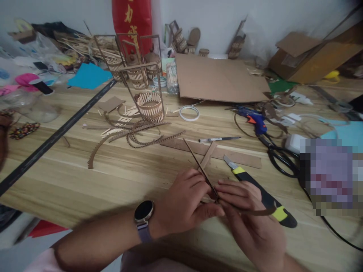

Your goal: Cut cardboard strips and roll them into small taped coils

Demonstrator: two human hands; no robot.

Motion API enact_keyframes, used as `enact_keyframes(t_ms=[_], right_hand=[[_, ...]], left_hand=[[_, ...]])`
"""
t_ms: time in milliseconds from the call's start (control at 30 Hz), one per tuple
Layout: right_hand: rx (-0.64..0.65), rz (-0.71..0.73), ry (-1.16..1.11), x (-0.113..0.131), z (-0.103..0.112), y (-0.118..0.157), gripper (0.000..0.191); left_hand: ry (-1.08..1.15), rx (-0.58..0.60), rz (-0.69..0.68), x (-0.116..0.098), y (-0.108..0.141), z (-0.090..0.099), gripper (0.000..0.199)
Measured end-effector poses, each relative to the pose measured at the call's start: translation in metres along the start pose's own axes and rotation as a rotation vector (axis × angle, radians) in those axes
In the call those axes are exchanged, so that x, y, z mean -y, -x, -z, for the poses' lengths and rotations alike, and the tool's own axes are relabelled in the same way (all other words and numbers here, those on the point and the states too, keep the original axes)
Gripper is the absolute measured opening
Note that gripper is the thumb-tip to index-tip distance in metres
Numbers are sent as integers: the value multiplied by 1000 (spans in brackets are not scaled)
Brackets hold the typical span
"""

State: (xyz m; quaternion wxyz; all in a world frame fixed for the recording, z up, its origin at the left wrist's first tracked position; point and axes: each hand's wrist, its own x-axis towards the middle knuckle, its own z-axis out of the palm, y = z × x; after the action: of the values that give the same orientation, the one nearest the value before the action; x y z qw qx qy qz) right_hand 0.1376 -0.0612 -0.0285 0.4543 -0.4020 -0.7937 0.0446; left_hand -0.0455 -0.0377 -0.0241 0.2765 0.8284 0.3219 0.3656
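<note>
"Taking the knife (256, 187) as the landmark, where is the thin cardboard strip (198, 165) found?"

"Left of the knife, held up between the left hand (190, 200) and the right hand (252, 230)."

"How is it gripped?"

"By the left hand it is pinched between thumb and curled fingers. By the right hand it is pressed between straighter fingers and thumb, though the exact contact is hidden."

"And its long axis?"

"From the grip it is slanted away and leftward, more steeply than the knife. What seems its other end is curved over the right hand, toward the knife's handle. The right hand is nearer to the knife; whether it is touched cannot be told."

"What else is seen around?"

"Just beyond the blade, a flat cardboard piece (246, 158) is laid, with a pen (231, 138) behind it. Farther beyond the knife, a glue gun (255, 120) is seen; far to its left, a small basket (154, 112) is stood. Space at the right hand's side is narrowed by the knife's handle."
</note>
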Motion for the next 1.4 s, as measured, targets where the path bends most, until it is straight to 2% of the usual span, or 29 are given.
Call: enact_keyframes(t_ms=[267,600,767,1100,1267,1400], right_hand=[[33,43,71,-1,0,-1,12],[72,125,134,2,-2,2,18],[53,80,97,4,-5,0,16],[82,25,70,3,-3,-3,9],[70,-59,-34,2,-3,-1,11],[43,-64,-55,1,-4,1,10]], left_hand=[[-103,10,56,-4,3,-2,15],[-104,-31,139,-4,4,-5,18],[-97,-27,155,-3,3,-4,21],[-88,-5,87,0,3,-3,20],[-69,8,39,1,2,-1,19],[-50,41,63,0,2,0,19]])
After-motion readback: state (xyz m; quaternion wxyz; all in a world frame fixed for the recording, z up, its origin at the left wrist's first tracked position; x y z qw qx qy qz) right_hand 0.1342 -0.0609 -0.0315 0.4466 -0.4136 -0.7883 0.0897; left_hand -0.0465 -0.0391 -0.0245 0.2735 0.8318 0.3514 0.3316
